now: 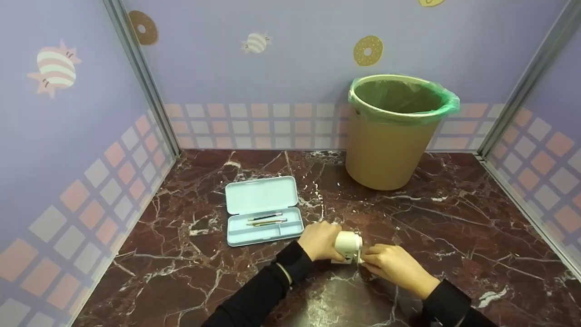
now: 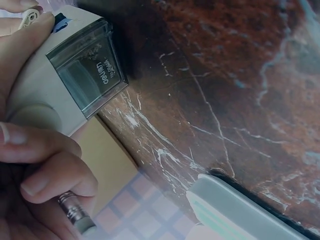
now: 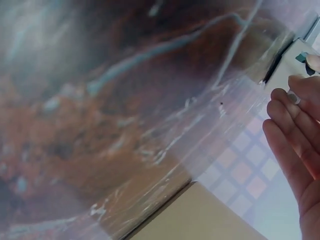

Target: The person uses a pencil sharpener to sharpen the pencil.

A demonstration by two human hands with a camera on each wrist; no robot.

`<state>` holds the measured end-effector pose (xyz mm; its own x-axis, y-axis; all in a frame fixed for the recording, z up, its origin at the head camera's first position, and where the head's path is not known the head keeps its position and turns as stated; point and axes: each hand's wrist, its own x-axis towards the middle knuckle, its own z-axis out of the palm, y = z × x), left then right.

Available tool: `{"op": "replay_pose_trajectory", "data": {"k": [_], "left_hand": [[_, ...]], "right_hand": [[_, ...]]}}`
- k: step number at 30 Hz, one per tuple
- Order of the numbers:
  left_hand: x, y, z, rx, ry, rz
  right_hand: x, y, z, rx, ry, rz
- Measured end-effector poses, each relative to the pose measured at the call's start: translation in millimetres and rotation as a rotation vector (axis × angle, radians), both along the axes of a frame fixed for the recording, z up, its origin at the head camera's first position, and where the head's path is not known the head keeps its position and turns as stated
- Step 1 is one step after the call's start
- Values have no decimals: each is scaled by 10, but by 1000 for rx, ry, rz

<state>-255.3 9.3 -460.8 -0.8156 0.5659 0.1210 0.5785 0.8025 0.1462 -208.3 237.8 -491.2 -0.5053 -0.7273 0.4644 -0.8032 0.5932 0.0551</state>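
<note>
A cream crank pencil sharpener (image 1: 347, 241) stands on the marble table, gripped by my left hand (image 1: 320, 240). Its clear shavings drawer (image 2: 89, 67) shows in the left wrist view. From under my curled left fingers pokes the metal and eraser end of a pencil (image 2: 76, 212); the rest is hidden by the hand. On the sharpener's other side, my right hand (image 1: 394, 265) pinches the crank (image 1: 359, 258). In the right wrist view the crank's small round knob (image 3: 293, 97) sits between thumb and fingers.
An open light-blue pencil case (image 1: 262, 195) with several pencils (image 1: 268, 221) lies just left of my left hand. Behind stands a yellow bin (image 1: 388, 150) lined with a green bag (image 1: 447, 106). Pale specks are scattered on the table (image 1: 181, 263). Patterned panels enclose the back and sides.
</note>
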Motion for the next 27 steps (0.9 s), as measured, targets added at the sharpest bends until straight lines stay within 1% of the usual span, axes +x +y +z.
{"op": "replay_pose_trajectory", "data": {"k": [10, 19, 27], "left_hand": [[25, 28, 59, -24, 11, -6], [35, 49, 41, -41, 4, -1], [20, 29, 45, -50, -5, 27]], "right_hand": [[35, 19, 60, -18, 23, 23], [79, 24, 64, -49, 32, 43], [91, 7, 165, -72, 53, 83]]}}
